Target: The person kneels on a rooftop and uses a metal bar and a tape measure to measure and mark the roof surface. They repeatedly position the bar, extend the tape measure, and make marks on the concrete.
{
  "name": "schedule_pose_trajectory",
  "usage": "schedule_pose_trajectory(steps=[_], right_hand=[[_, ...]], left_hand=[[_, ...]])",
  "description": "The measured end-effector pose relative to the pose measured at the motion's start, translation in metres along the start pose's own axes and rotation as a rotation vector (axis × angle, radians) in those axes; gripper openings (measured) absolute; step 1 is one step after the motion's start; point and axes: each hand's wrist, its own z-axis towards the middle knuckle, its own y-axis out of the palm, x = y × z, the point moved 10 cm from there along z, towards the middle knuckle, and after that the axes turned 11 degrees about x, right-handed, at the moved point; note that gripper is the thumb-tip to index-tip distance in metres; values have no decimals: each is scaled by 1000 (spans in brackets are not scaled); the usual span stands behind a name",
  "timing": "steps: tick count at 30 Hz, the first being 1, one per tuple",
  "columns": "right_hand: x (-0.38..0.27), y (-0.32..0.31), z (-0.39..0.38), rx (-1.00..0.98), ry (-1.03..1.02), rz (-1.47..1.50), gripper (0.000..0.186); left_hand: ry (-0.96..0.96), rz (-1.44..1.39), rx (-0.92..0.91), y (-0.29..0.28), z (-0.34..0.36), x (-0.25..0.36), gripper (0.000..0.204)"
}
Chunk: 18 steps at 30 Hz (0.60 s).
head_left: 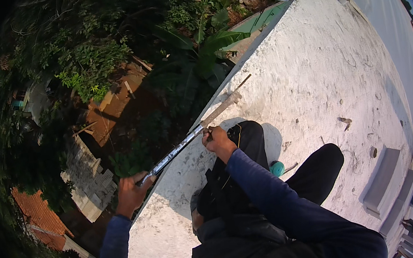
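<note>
Steadying, apparently, silvery strip (pixel 178 149) along slab (pixel 331 52) edge with left fingers (pixel 131 181) closed on lower end, right fingers (pixel 208 137) bunched, hold unclear.

The strip (pixel 178 149) borders the slab (pixel 321 58) (trees (pixel 88 50) lie to the left).

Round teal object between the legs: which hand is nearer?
Right. The right hand is up-left of the round teal object; the left hand is farther left, at the lower end of the long silvery strip.

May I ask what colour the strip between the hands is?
The strip is silvery, in the head view.
</note>
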Motion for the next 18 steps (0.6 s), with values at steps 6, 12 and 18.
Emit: schedule_pose_trajectory(steps=[6, 12, 18], right_hand=[[2, -3, -8, 113, -48, 54, 13], [-3, 3, -15, 113, -119, 30, 12], [-8, 14, -1, 76, -70, 26, 16]], left_hand=[[14, -141, 38, 17, 6, -40, 41], [-1, -181, 9, 59, 2, -81, 39], [247, 240, 40, 56, -15, -68, 48]])
